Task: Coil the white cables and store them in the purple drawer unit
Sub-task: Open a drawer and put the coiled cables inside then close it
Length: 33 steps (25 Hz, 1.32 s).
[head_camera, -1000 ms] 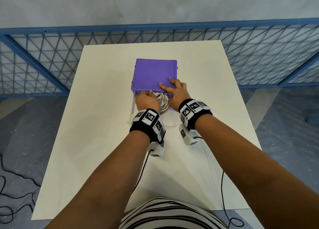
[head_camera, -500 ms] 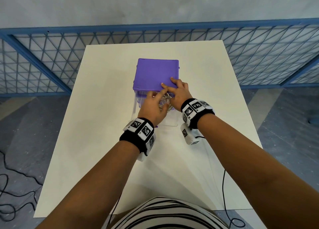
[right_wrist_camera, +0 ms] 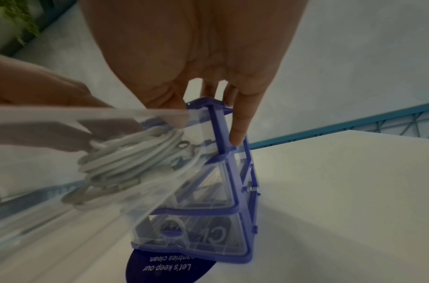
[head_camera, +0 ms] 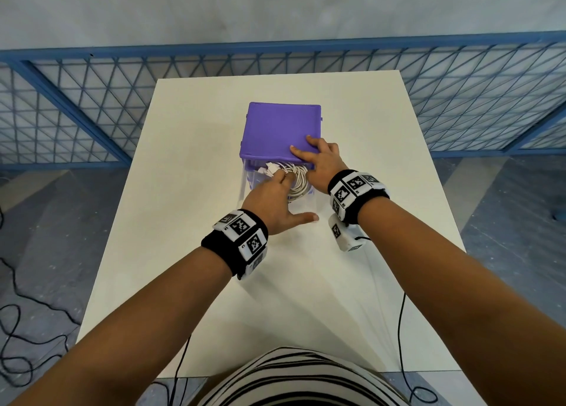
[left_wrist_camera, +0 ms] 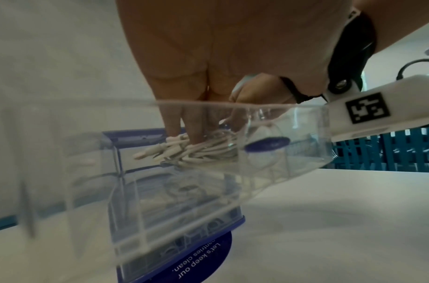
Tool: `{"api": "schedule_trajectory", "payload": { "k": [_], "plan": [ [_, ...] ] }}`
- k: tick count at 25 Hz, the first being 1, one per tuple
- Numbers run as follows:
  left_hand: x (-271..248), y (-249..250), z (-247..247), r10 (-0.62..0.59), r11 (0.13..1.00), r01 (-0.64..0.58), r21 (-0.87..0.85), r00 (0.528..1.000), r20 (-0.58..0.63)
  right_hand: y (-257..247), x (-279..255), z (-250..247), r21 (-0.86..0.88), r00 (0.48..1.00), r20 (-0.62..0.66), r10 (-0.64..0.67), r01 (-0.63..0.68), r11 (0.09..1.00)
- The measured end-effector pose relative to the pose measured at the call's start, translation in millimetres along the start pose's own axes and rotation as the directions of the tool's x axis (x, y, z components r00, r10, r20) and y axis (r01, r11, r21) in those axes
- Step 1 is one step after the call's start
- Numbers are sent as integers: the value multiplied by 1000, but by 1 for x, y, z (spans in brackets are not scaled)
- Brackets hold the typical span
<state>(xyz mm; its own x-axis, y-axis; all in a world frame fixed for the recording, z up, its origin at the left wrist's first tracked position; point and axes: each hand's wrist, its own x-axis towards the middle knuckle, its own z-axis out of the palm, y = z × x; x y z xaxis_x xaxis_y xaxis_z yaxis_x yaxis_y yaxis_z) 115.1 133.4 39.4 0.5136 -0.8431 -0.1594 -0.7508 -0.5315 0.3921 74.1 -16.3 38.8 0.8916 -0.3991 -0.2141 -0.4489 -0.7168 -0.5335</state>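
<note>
The purple drawer unit point(head_camera: 275, 130) stands mid-table, its clear top drawer point(head_camera: 309, 205) pulled out towards me. A coil of white cables point(head_camera: 298, 180) lies inside the drawer, its plug ends point(left_wrist_camera: 150, 151) pointing left. My left hand point(head_camera: 272, 197) reaches into the drawer. Its straight fingers point(left_wrist_camera: 191, 124) press down on the coil point(right_wrist_camera: 126, 159), and the thumb is spread over the drawer's front rim. My right hand point(head_camera: 321, 160) lies flat on the unit's near right top corner, fingers extended, little finger point(right_wrist_camera: 240, 122) down the purple frame point(right_wrist_camera: 235, 191).
The white table point(head_camera: 183, 252) has bare surface all round the unit. A blue mesh fence point(head_camera: 92, 105) runs behind its far edge. The lower drawers point(right_wrist_camera: 203, 235) are closed. A round dark-blue sticker point(right_wrist_camera: 169, 266) lies under the unit. Black wires trail on the floor point(head_camera: 18, 344) at left.
My left wrist has drawn back towards me and to the left. Its fingers went from bunched at the drawer mouth to stretched out on the coil. The right hand stays on the unit.
</note>
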Motion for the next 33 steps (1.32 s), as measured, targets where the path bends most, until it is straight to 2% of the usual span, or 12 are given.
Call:
{"api": "schedule_trajectory", "payload": {
  "k": [2,4,6,9,13,21,26,28,30,31,33],
  "plan": [
    [-2,-2,2,-9,987,4,158,1000,30,1,0,0,-13,1000,-2,-8,8,1000],
    [-2,-5,3,-18,939,7,343,999,31,1,1,0,-4,999,-28,-21,20,1000],
    [-1,-7,4,-36,920,25,392,999,23,2,4,2,48,996,-83,-33,37,998],
    [1,-10,1,-72,943,57,327,997,33,1,10,2,124,995,-83,-52,62,990],
    [15,-14,-5,-96,939,85,334,995,16,3,13,-2,102,999,-17,-50,52,993],
    [32,-7,16,-67,937,113,331,987,-146,6,13,0,155,998,-38,-47,52,987],
    [23,-19,16,-10,991,32,130,986,-168,7,13,3,273,997,-80,-12,33,961],
    [17,-26,11,27,995,-4,98,972,-234,5,14,3,352,991,-125,43,4,936],
    [10,-29,7,-6,993,41,108,952,-305,1,15,2,386,972,-204,115,-28,922],
    [6,-29,7,-18,990,68,122,927,-374,-1,16,2,387,960,-229,163,-64,920],
    [-1,-25,7,-60,987,131,97,847,-528,-4,19,1,412,931,-220,291,-182,893]
  ]
}}
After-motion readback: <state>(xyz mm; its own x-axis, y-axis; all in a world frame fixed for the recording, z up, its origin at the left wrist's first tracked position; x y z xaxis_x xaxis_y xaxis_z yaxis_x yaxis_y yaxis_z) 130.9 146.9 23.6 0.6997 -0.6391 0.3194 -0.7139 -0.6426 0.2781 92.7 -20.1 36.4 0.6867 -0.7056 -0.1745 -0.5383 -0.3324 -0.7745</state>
